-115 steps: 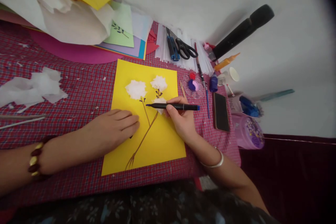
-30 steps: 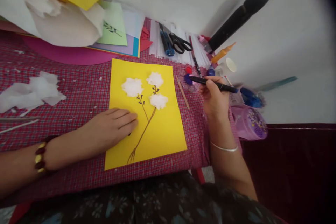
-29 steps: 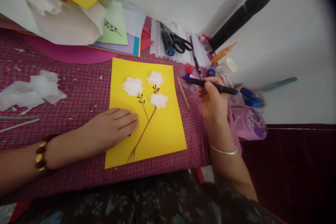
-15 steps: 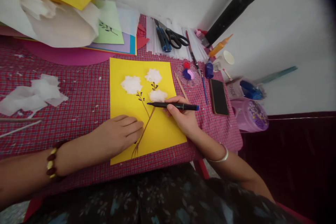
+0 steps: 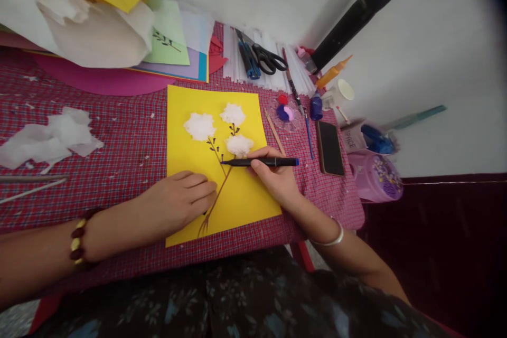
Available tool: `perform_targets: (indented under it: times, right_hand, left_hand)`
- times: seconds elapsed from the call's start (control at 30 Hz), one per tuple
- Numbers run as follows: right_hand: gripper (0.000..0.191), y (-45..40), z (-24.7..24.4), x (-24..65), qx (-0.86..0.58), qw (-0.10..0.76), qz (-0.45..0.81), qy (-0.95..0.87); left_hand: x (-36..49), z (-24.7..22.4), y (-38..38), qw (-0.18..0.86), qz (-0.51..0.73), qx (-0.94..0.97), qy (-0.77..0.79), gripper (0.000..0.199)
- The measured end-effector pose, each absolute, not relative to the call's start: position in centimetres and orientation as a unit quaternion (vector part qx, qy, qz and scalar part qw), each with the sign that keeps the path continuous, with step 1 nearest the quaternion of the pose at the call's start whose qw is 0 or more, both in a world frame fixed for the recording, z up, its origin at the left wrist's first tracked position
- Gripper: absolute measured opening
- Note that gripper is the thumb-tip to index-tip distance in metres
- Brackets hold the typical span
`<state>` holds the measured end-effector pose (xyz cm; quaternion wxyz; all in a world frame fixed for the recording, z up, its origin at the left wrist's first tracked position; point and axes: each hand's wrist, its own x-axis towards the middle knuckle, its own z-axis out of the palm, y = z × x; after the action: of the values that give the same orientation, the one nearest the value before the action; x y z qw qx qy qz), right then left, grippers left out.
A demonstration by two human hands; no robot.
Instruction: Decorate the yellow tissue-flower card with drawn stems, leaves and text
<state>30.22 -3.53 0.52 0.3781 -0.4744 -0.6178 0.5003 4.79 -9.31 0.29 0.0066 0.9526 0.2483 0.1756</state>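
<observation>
A yellow sheet of paper lies on the table, bearing a brown branching stem, small dark leaf marks and white tissue-like blossoms. My right hand grips a black marker with a blue end, held nearly level. Its tip meets the paper beside the upper part of the left branch. Palm down, my left hand rests on the sheet's lower left, fingertips close to the stem. A small dark spot shows under those fingers; what it is I cannot make out.
Crumpled white tissue lies left, stacked coloured papers behind. Black scissors, a blue cutter and white strips stand at the back. Right are a paint palette, a pencil, a paintbrush and a phone.
The marker's tip has shifted slightly down and now touches the paper by the branch, where a small dark mark shows. My left hand has stayed in place.
</observation>
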Motion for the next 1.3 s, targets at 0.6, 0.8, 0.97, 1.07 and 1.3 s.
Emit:
perform_targets:
  times: [0.6, 0.8, 0.97, 1.07, 1.3]
  right_hand:
    - [0.017, -3.81, 0.62, 29.88, -0.464, 0.353, 0.483, -0.653]
    - [0.015, -3.64, 0.75, 29.68, -0.454, 0.354, 0.476, -0.665]
    - [0.014, -3.41, 0.96, 29.55, -0.444, 0.356, 0.456, -0.685]
    - [0.013, -3.3, 1.1, 29.45, -0.441, 0.349, 0.452, -0.692]
    - [0.016, -3.48, 0.79, 29.93, -0.471, 0.378, 0.501, -0.62]
  left_hand:
    - [4.87, -0.38, -9.14, 0.012, 0.19, 0.95, 0.247, 0.026]
    - [4.94, -0.36, -9.15, 0.003, 0.198, 0.949, 0.245, 0.028]
    - [4.97, -0.4, -9.19, 0.007, 0.192, 0.95, 0.248, 0.027]
    - [4.91, -0.36, -9.23, 0.016, 0.188, 0.949, 0.253, 0.028]
    - [4.88, -0.19, -9.25, 0.013, 0.189, 0.949, 0.253, 0.031]
